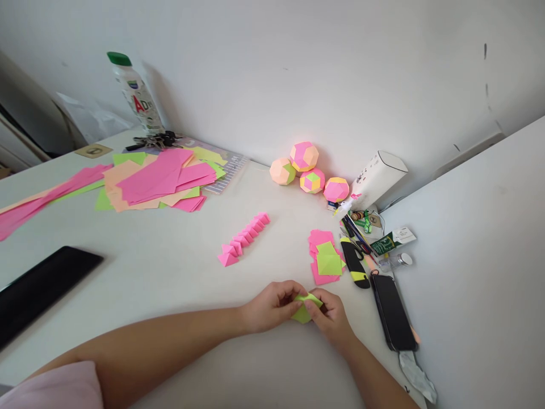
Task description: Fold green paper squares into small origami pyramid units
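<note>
Near the table's front edge, a lime-green piece of paper (303, 315) is held between both hands. My left hand (275, 305) pinches its left side, thumb toward me. The right side is gripped by my right hand (330, 317), its thumb lying on the paper. The sheet looks bent or partly folded; the fingers hide its upper edge. Just beyond the hands lies a small stack of green square papers (329, 262) on top of pink papers (321, 238). Further left, several folded pink paper pieces (244, 238) stand in a slanting row.
Several paper balls (304, 157) sit against the wall. Loose coloured paper (157, 179), keys (157, 139) and a bottle (136, 94) are at the back left. A black tablet-like slab (46, 289) lies left. A cutter (354, 262) and a phone (394, 312) line the right side.
</note>
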{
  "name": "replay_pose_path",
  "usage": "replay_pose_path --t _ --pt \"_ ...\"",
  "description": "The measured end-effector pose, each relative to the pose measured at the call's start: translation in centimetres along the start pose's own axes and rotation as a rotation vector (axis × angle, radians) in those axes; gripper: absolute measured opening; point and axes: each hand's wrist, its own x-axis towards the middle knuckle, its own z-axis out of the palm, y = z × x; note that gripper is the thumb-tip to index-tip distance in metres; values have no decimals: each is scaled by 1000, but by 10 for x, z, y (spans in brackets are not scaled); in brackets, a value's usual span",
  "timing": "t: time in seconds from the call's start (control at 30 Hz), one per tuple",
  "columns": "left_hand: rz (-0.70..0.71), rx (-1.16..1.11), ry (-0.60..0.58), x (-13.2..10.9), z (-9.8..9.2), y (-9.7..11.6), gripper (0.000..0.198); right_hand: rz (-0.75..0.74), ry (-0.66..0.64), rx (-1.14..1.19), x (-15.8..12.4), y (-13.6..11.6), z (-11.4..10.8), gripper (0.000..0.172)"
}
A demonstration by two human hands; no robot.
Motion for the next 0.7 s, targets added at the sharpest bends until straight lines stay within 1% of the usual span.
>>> replay_pose_path --t 0.23,0.47,0.7 --pt "0 -11 -9 0 0 1 36 -5 -4 -4 0 0 0 27" --pt "-6 -5 6 0 0 2 36 9 -5 -4 -1 0 -1 28" --pt "-9 -104 13 0 0 -2 39 38 -13 41 -1 2 -1 29"
